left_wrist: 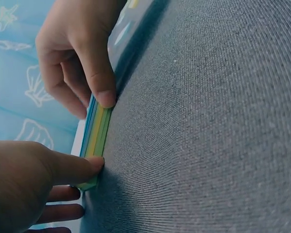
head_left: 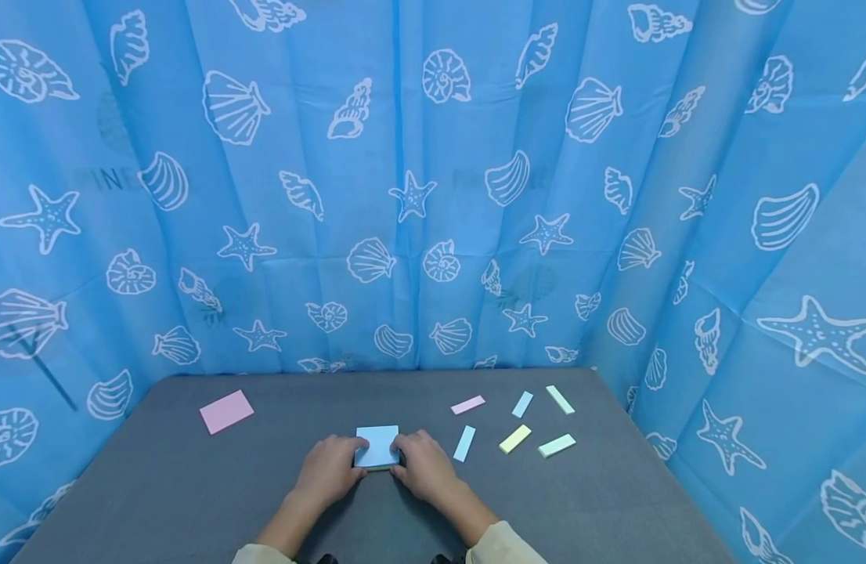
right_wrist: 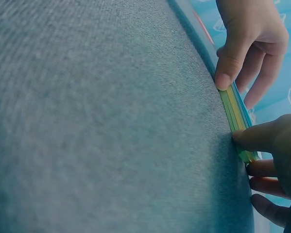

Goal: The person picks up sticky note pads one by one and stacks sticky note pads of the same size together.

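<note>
Grey tbl (head_left: 193, 501): paper stack (head_left: 378, 446) btwn L hand (head_left: 329, 468) & R hand (head_left: 426, 466).

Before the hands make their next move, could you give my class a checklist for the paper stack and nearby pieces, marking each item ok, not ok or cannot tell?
1. Left hand gripping the stack: ok, at its left side.
2. Right hand gripping it: ok, at its right side.
3. Large pads all together: not ok; the pink pad lies apart, to the left.
4. Small strips clear of the stack: ok, all six lie apart, to the right.
5. Every stack edge flush: cannot tell; fingers cover parts.
</note>
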Available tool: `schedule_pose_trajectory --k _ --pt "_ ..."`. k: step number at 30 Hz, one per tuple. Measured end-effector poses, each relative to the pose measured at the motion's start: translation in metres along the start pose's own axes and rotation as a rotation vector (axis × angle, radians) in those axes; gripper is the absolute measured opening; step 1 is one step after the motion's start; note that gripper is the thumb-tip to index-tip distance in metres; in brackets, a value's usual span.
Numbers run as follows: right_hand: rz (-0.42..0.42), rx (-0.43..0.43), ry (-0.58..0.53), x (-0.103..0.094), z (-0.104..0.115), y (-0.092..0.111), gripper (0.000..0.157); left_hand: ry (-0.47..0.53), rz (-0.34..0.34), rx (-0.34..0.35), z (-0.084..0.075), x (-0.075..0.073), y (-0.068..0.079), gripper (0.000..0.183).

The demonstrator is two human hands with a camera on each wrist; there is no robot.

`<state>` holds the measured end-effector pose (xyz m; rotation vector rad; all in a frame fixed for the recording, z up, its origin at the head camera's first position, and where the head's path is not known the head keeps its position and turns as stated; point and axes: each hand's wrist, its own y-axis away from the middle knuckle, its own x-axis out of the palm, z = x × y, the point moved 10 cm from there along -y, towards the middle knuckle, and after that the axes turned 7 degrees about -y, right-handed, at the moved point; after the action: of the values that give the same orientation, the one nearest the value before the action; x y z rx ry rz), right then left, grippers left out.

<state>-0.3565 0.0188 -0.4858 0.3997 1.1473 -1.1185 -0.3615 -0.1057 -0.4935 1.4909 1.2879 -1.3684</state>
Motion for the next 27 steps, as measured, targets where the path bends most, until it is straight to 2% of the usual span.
schedule_pose_trajectory --k 5,18,27 --pt "0.018 -0.012 0.016 0.0026 0.0011 0.0000 0.035 -0.007 -0.020 -0.007 -0.0011 -0.0002 0.0001 0.037" --pt "0.018 -0.056 0.068 0.0003 0.0056 -0.0028 0.032 0.000 -0.060 -0.005 -0.0017 -0.0058 0.0025 0.028" --pt "0.047 -0.015 0.053 0.0023 0.0028 -0.0046 0.032 0.046 -0.049 -0.035 0.0033 -0.0006 0.0041 0.029"
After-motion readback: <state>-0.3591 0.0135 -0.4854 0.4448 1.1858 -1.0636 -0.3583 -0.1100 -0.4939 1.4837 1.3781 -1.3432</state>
